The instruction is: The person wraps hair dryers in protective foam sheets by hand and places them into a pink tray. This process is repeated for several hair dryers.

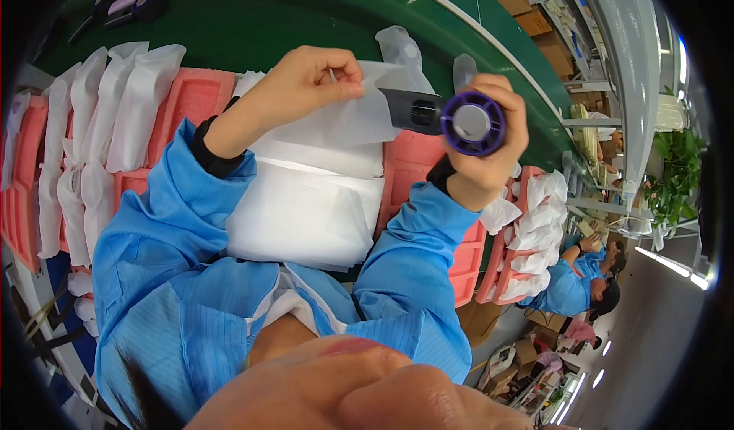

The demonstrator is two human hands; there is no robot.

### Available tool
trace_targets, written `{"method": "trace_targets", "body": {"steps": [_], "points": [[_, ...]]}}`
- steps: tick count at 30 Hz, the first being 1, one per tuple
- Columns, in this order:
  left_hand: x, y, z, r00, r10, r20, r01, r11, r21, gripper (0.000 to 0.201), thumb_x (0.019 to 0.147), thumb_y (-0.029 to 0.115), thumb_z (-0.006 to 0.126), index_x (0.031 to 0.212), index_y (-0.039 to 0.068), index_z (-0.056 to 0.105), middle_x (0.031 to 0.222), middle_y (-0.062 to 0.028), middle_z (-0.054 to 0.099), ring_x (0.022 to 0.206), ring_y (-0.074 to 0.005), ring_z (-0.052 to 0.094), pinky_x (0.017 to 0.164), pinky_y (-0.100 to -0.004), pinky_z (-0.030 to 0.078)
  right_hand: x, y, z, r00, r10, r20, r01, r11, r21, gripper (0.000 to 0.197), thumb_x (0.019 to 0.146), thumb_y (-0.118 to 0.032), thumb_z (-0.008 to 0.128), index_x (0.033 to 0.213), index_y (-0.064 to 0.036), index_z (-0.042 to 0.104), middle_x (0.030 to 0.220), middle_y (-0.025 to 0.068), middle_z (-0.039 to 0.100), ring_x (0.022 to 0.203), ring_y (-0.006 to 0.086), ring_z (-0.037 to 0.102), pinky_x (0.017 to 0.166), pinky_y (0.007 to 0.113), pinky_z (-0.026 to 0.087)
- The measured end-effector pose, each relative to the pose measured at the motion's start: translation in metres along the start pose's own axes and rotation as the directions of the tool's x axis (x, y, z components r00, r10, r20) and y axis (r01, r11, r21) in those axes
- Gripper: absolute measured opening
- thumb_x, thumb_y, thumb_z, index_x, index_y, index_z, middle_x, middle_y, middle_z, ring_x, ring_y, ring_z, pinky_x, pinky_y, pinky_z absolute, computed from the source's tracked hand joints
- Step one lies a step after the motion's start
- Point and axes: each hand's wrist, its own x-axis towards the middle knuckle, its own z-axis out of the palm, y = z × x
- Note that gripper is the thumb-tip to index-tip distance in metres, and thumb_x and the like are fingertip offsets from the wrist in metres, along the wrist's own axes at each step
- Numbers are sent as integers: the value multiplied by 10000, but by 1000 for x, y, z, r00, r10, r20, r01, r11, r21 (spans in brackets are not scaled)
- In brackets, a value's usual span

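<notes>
My left hand (317,82) pinches the edge of a thin, translucent white bag (371,109) between thumb and fingers. In my right hand (503,139) is a handheld device (495,116) with a round, purple-rimmed head, a silver centre and a dark handle. The handle points left, and its end meets the bag at the opening. How far it reaches inside I cannot tell. Below both hands lies a pile of flat white bags (302,212), partly over a pink tray (409,162).
Pink trays (200,94) at the left hold several wrapped white bundles (141,109). More wrapped bundles (539,208) fill trays at the right. Unwrapped purple and dark devices (138,2) lie far left on the green table (252,17). A co-worker in blue (573,281) sits at the right.
</notes>
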Motion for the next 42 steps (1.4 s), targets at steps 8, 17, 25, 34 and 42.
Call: {"method": "trace_targets", "body": {"steps": [8, 17, 25, 34, 42], "points": [[-4, 10, 0, 970, 80, -231, -155, 933, -324, 99, 927, 147, 565, 978, 64, 551, 856, 2, 597, 775, -81, 558, 704, -219, 443, 6, 7, 55, 976, -59, 209, 103, 973, -204, 562, 485, 71, 651, 1033, -7, 558, 986, 116, 540, 909, 229, 550, 797, 300, 457], [-11, 18, 6, 919, 184, -348, -292, 911, -290, 200, 906, 73, 557, 1106, 63, 547, 927, -35, 599, 835, -127, 565, 767, -270, 456, -3, 7, 74, 972, -54, 228, 143, 907, -396, 704, 507, 72, 725, 1182, -28, 551, 1080, 131, 492, 956, 285, 540, 782, 309, 481], [-25, 26, 39, 741, 652, -158, -405, 622, 670, 406, 724, -92, 643, 1108, 35, 613, 1017, -103, 585, 767, -215, 566, 646, -270, 474, -8, 24, 83, 995, -78, 56, 94, 913, -397, 896, 579, 20, 771, 1390, -38, 395, 1094, 136, 494, 962, 282, 547, 762, 312, 483], [-19, 30, 37, 857, 442, -265, -194, 754, 627, 439, 684, -52, 674, 1100, 77, 624, 1124, -119, 541, 864, -264, 603, 654, -288, 498, -9, 36, 83, 994, -104, -32, 82, 911, -404, 706, 613, -74, 777, 1229, 2, 440, 1114, 172, 475, 951, 306, 548, 725, 350, 494], [-16, 35, -13, 881, 441, -172, -340, 843, 417, 439, 680, 44, 739, 1093, 99, 602, 1176, -103, 525, 1005, -221, 566, 803, -294, 468, -5, 17, 85, 977, 156, 147, -205, 883, 423, 620, 649, -82, 765, 1188, -7, 467, 1162, 156, 504, 1049, 257, 533, 802, 333, 479]]}}
